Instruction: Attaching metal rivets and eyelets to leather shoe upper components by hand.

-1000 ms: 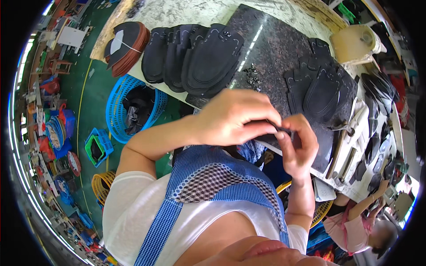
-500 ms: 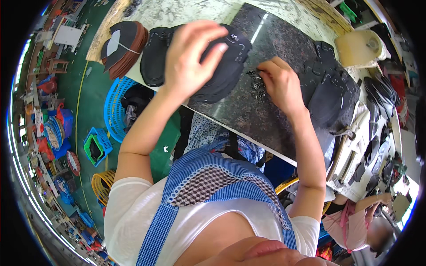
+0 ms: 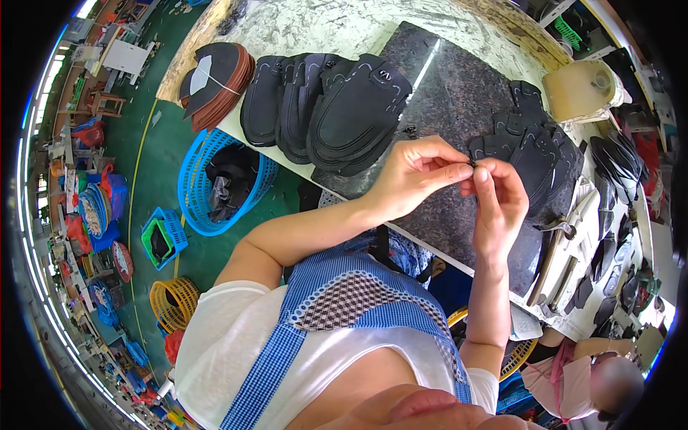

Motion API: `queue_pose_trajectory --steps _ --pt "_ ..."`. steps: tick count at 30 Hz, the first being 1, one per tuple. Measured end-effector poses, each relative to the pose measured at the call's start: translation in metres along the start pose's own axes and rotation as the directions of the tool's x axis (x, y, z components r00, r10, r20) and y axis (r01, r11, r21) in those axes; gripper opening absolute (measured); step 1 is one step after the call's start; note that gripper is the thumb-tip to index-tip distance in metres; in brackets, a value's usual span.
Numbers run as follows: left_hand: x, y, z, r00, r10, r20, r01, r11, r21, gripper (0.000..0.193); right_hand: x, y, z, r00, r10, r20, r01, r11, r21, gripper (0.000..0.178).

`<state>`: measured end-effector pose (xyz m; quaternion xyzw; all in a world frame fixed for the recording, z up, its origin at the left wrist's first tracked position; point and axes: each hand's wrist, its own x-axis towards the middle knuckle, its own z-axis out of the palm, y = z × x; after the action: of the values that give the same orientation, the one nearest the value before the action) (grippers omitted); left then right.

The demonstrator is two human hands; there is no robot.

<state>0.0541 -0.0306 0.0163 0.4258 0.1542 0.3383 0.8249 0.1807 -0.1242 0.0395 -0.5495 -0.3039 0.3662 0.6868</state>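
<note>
Left hand: I see the left hand (image 3: 424,176) up over the slab (image 3: 466,79), thumb and forefinger pinched together at the fingertips; half a second ago it was spread over the left stack (image 3: 358,118).
Right hand: the right hand (image 3: 499,204) is raised too, thumb and fingers curled in to meet the left; in the earlier frame it was down at the small bits (image 3: 410,132) on the slab.
Small piece: a tiny dark piece (image 3: 472,163) sits between both sets of fingertips, in front of the right pile (image 3: 537,161); I cannot make out its shape.
Left stack: black cut pieces with pale marks, now uncovered, as the hand over it has gone.
Right pile: similar black pieces fanned on the slab, partly hidden from me by the right hand.
Small bits: only a little shows beyond the left hand.
Bench: the brown stack (image 3: 222,86), tied round, stays left of the black one; the tub (image 3: 577,89) stays at the far right.
</note>
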Motion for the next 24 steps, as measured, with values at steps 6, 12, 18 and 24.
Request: queue_pose_trajectory --steps 6,12,18,24 --pt "0.004 -0.006 0.010 0.927 -0.346 0.143 0.342 0.938 0.052 0.011 -0.027 -0.020 -0.040 0.974 -0.156 0.166 0.216 0.859 -0.463 0.033" --pt "0.016 -0.008 0.029 0.727 -0.634 0.264 0.547 0.767 0.335 0.013 -0.033 -0.048 -0.059 0.824 -0.284 0.491 0.567 0.393 -0.724 0.036" --pt "0.037 -0.006 0.044 0.598 -0.729 0.333 0.637 0.685 0.354 0.021 -0.046 -0.050 -0.087 0.878 -0.267 0.398 0.479 0.447 -0.756 0.026" --pt "0.074 -0.016 0.066 0.454 -0.770 0.448 0.670 0.627 0.398 0.021 -0.054 -0.042 -0.103 0.962 -0.270 0.025 0.229 0.760 -0.608 0.013"
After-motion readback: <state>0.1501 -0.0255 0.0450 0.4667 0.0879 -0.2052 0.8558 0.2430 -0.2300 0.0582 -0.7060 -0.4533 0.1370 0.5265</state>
